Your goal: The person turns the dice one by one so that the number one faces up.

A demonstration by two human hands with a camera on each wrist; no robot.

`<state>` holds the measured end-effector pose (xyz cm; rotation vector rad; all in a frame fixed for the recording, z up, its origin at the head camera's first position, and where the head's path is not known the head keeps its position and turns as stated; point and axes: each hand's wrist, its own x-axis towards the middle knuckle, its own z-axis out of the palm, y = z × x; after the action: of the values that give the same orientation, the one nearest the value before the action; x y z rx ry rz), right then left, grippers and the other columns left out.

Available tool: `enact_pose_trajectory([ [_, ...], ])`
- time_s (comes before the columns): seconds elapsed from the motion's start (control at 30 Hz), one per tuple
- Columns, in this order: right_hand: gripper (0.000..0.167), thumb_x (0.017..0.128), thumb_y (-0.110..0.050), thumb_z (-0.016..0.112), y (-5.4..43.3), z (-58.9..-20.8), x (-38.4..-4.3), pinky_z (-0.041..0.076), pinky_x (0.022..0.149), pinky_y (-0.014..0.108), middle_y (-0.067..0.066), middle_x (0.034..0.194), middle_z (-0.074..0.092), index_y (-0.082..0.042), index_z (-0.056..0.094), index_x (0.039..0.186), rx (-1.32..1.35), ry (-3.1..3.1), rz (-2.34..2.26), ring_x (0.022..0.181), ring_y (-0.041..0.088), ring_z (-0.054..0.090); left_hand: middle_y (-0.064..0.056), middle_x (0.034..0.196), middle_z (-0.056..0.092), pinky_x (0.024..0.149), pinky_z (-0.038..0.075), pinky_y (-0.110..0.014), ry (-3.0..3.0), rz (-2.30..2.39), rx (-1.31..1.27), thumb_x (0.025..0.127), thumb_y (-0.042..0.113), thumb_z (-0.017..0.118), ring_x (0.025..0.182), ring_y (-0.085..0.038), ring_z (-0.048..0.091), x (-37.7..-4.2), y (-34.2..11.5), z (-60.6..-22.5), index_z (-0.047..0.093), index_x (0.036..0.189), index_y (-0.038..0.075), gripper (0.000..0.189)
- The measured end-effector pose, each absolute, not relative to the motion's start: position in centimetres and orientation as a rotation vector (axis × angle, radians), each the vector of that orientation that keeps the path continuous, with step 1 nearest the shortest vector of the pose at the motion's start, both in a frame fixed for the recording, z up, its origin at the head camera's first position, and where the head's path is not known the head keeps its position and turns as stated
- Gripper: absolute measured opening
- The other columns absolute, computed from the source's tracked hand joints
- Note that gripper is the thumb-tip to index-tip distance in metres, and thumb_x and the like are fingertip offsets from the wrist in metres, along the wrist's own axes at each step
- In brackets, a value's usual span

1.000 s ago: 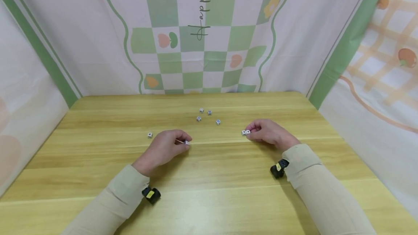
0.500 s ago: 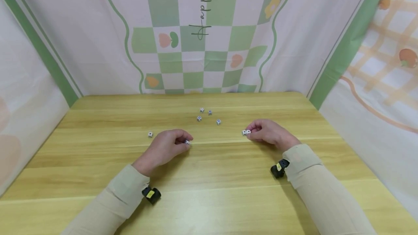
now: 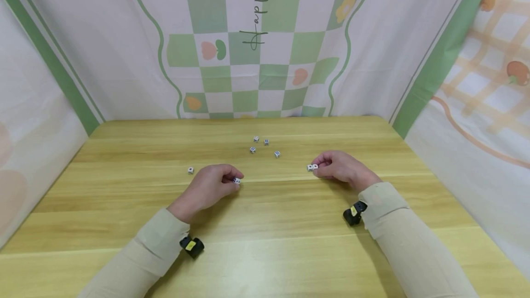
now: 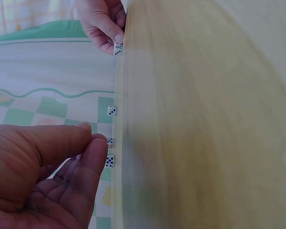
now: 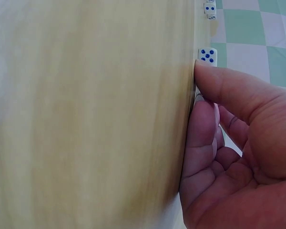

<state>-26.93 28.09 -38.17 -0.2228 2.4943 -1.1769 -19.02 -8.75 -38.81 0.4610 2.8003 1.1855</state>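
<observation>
In the head view my left hand [image 3: 209,186] pinches a small white die [image 3: 237,180] with dark pips between thumb and fingertips, low over the table. That die is hidden behind the fingers in the left wrist view. My right hand [image 3: 340,167] is low at the table on the right, thumb and fingers pinching a die [image 3: 315,167]. A second die [image 3: 309,168] sits directly against its left side, both with one large dark pip facing me. In the right wrist view a die with blue pips [image 5: 207,56] shows just past the thumb tip.
Between the hands, farther back on the wooden table [image 3: 265,233], lie several loose dice, among them one die [image 3: 277,154] nearest the right hand. Another die [image 3: 191,170] lies left of the left hand. A patterned cloth [image 3: 244,77] hangs along the table's back edge.
The die between my left fingertips has turned slightly. Both hands stay in nearly the same place, and the loose dice have not moved.
</observation>
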Motion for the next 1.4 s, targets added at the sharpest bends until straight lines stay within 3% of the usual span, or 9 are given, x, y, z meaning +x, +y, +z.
enact_pose_trajectory([
  [0.83, 0.027, 0.093, -0.012, 0.076, 28.08, -38.25, -27.02, 0.046, 0.068, 0.024, 0.003, 0.093, 0.064, 0.002, 0.068, 0.115, -0.236, 2.496, -1.157, 0.079, 0.015, 0.053, 0.006, 0.101, 0.071, 0.084, 0.052, -0.034, 2.787, 1.222, 0.455, 0.098, 0.018, 0.074, 0.091, -0.015, 0.06, -18.85, -8.93, -38.9, 0.077, 0.112, 0.016, 0.014],
  [1.4, 0.029, 0.093, -0.014, 0.077, 28.09, -38.08, -26.82, 0.045, 0.067, 0.024, 0.003, 0.094, 0.064, 0.001, 0.067, 0.116, -0.233, 2.486, -1.166, 0.078, 0.014, 0.052, 0.003, 0.1, 0.073, 0.084, 0.053, -0.033, 2.762, 1.239, 0.416, 0.094, 0.011, 0.076, 0.09, -0.013, 0.062, -18.93, -8.96, -38.92, 0.076, 0.113, 0.01, 0.019],
])
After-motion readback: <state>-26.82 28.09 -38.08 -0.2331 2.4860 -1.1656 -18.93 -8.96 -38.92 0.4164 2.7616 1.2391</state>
